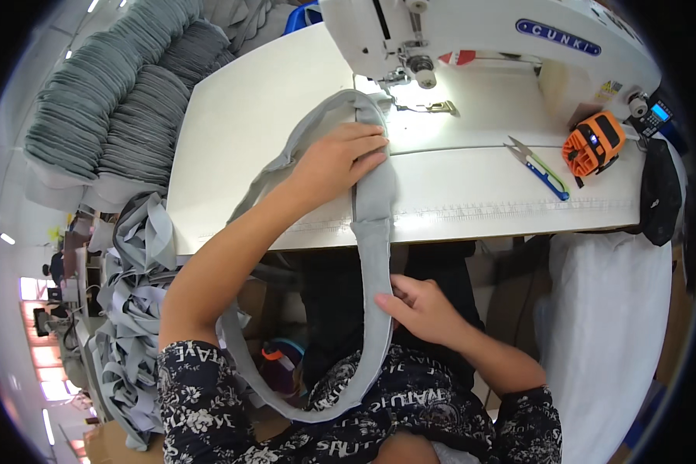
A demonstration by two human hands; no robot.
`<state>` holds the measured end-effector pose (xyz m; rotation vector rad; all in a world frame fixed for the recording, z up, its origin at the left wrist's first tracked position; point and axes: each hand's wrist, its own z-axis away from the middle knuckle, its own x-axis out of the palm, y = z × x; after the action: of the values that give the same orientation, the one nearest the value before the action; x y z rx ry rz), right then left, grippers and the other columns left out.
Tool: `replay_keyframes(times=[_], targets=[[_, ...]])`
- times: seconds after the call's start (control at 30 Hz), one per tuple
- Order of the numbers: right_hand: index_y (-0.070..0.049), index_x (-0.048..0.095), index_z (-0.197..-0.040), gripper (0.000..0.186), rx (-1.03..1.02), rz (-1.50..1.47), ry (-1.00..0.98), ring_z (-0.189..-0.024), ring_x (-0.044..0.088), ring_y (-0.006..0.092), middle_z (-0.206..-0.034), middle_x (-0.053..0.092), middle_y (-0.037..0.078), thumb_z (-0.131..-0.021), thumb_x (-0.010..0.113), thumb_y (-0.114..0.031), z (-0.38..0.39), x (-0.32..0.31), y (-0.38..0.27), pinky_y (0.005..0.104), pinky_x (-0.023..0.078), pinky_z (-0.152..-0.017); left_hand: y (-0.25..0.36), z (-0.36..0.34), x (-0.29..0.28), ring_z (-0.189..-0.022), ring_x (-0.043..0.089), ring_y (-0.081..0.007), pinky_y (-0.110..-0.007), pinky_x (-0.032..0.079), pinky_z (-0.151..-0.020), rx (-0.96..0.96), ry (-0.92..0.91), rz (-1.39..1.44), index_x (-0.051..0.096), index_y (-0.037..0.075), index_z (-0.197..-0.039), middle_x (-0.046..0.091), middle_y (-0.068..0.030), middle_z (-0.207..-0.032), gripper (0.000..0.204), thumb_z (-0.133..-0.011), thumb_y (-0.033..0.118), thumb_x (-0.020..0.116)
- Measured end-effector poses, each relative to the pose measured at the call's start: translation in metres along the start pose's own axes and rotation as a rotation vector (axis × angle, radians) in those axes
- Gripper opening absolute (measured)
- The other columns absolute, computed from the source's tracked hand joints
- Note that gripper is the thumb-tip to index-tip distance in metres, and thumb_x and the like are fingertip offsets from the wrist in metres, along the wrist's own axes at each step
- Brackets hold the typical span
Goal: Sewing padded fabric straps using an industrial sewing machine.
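A long grey fabric band forms a loop, with its far end on the white sewing table close to the sewing machine's needle area. The rest hangs over the table's front edge into my lap. My left hand grips the band on the table, fingers together across it and thumb at its right edge. A seam shows in the band just below that hand. Nearer to me, off the table edge, my right hand pinches the band's right edge between thumb and fingers. My left forearm covers part of the loop.
Green-handled thread snips and an orange-and-black device lie on the right of the table. Stacked grey fabric pieces stand at the left, above a heap of grey strips. White sheeting hangs at the right.
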<state>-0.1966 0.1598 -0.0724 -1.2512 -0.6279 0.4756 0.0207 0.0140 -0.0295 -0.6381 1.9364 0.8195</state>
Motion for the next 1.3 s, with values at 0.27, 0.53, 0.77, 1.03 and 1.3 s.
replay_keyframes(times=[0.27, 0.53, 0.77, 1.03, 1.3], targets=[[-0.003, 0.064, -0.1, 0.028, -0.886, 1.365, 0.353, -0.085, 0.064, 0.0203, -0.1, 0.065, 0.008, -0.075, 0.063, -0.015, -0.041, -0.059, -0.05, 0.0314, 0.052, -0.065, 0.003, 0.014, 0.012, -0.111, 0.061, -0.0278, -0.035, 0.048, -0.096, -0.222, 0.071, 0.107, 0.068, 0.006, -0.115, 0.063, -0.0103, -0.126, 0.028, -0.09, 0.018, 0.065], [0.002, 0.064, -0.096, 0.026, -0.984, 1.318, 0.274, -0.099, 0.062, 0.0246, -0.103, 0.065, 0.011, -0.073, 0.06, -0.011, -0.091, -0.075, -0.048, 0.0346, 0.051, -0.084, 0.002, 0.008, 0.016, -0.108, 0.061, -0.0318, -0.039, 0.045, -0.098, -0.144, 0.099, -0.053, 0.067, 0.007, -0.117, 0.062, -0.014, -0.125, 0.029, -0.089, 0.015, 0.066], [0.0, 0.063, -0.091, 0.021, -0.98, 1.288, 0.223, -0.097, 0.062, 0.0247, -0.1, 0.065, 0.01, -0.072, 0.06, -0.008, -0.098, -0.09, -0.052, 0.0352, 0.051, -0.084, 0.004, -0.019, -0.001, -0.101, 0.062, -0.0303, -0.037, 0.05, -0.086, -0.498, 0.134, 0.18, 0.068, 0.006, -0.113, 0.061, -0.015, -0.115, 0.027, -0.086, 0.012, 0.068], [0.0, 0.065, -0.098, 0.023, -0.853, 1.191, 0.099, -0.097, 0.064, 0.0266, -0.106, 0.066, 0.009, -0.075, 0.064, -0.004, -0.097, -0.089, -0.054, 0.0363, 0.053, -0.081, -0.043, -0.049, -0.029, -0.093, 0.064, -0.0306, -0.036, 0.051, -0.082, -0.03, -0.019, -0.323, 0.067, 0.005, -0.11, 0.063, -0.012, -0.108, 0.03, -0.08, 0.007, 0.066], [0.007, 0.048, -0.134, 0.058, -0.346, 0.117, 0.22, -0.11, 0.063, 0.0281, -0.125, 0.06, 0.022, -0.091, 0.064, -0.028, -0.114, -0.075, -0.069, 0.0366, 0.051, -0.092, -0.031, -0.069, -0.087, -0.083, 0.066, -0.0272, -0.033, 0.052, -0.074, -0.36, 0.022, 0.017, 0.065, 0.004, -0.1, 0.067, -0.0117, -0.093, 0.027, -0.075, 0.012, 0.069]])
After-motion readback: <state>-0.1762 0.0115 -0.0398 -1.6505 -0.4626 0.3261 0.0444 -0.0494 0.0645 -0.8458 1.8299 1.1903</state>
